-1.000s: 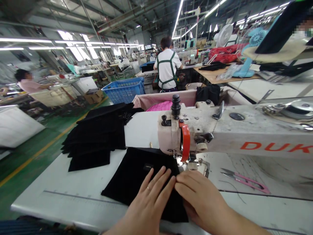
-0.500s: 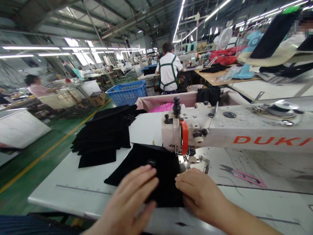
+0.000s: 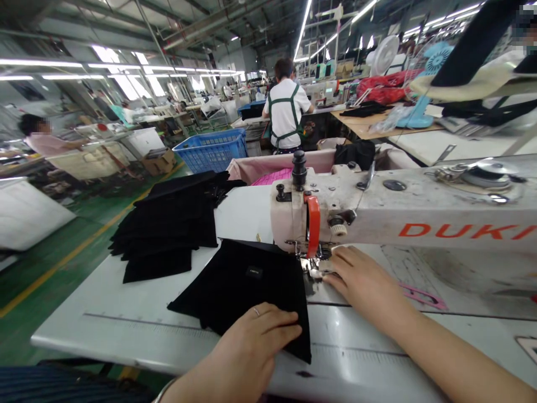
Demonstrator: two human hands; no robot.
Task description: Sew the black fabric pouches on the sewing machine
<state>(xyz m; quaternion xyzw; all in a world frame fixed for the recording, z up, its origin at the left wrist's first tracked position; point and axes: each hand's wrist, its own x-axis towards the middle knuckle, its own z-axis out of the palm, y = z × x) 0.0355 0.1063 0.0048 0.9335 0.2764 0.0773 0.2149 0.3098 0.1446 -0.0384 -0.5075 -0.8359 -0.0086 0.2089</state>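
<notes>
A black fabric piece (image 3: 247, 285) with a small label lies on the white sewing table (image 3: 126, 313), its right edge by the needle of the white sewing machine (image 3: 377, 212). My left hand (image 3: 251, 341) lies flat on the fabric's near edge, fingers stretched out, a ring on one finger. My right hand (image 3: 361, 280) reaches under the machine head, its fingertips at the presser foot (image 3: 312, 266); the fingers are extended and seem to hold nothing.
A stack of black fabric pieces (image 3: 168, 224) sits at the table's left rear. Pink thread snips (image 3: 419, 295) lie right of my right hand. A blue basket (image 3: 212, 150) stands behind. A person in a white shirt and green apron (image 3: 287, 112) works farther back.
My right hand left the fabric's edge and moved up to the presser foot. My left hand slid toward the fabric's near right corner and flattened there.
</notes>
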